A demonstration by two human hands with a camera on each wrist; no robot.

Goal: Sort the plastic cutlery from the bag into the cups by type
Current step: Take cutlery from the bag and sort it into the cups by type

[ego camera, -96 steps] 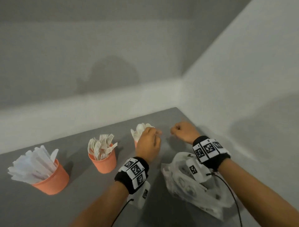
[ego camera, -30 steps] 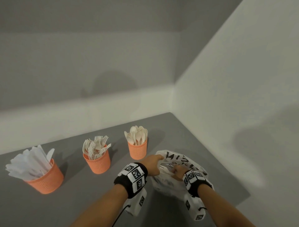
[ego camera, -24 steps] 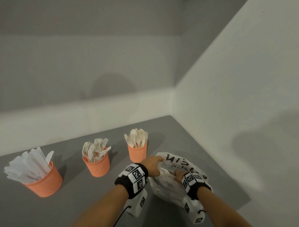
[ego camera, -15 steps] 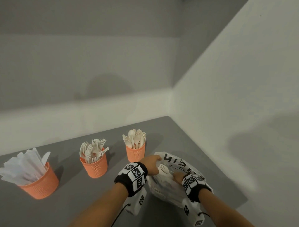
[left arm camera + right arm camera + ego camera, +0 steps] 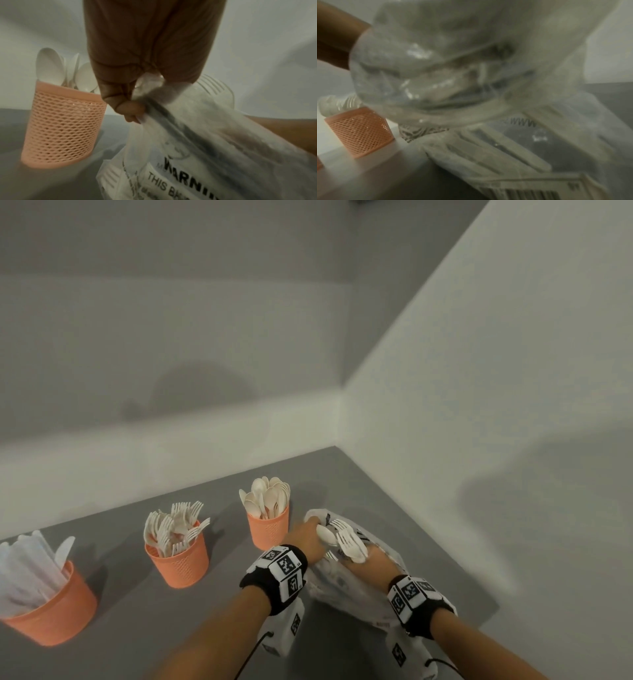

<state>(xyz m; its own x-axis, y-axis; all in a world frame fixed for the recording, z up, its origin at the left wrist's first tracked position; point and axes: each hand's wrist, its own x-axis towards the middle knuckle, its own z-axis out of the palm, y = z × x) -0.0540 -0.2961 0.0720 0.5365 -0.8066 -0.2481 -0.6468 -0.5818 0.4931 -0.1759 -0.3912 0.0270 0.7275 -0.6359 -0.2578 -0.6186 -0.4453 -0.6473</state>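
Three orange mesh cups stand in a row: knives cup (image 5: 51, 611) at the left, forks cup (image 5: 178, 559), spoons cup (image 5: 269, 529) (image 5: 63, 125). Right of them a clear printed plastic bag (image 5: 342, 590) (image 5: 214, 155) (image 5: 505, 135) lies on the table. My left hand (image 5: 308, 539) (image 5: 130, 106) pinches the bag's rim and holds it up. At the bag's mouth my right hand (image 5: 371, 563) grips a small bundle of white cutlery (image 5: 346, 539), forks with a spoon, their heads pointing up and left. In the right wrist view blurred plastic hides the fingers.
The grey table (image 5: 239, 628) sits in a corner, with white walls behind it and close on the right (image 5: 479, 440). The table's right edge runs just past the bag. More cutlery shows through the bag's plastic (image 5: 488, 152). Bare tabletop lies in front of the cups.
Both hands came back from the spoons cup to the bag. The left hand took the rim; the right hand reached in and has now lifted out a bundle of forks and a spoon.
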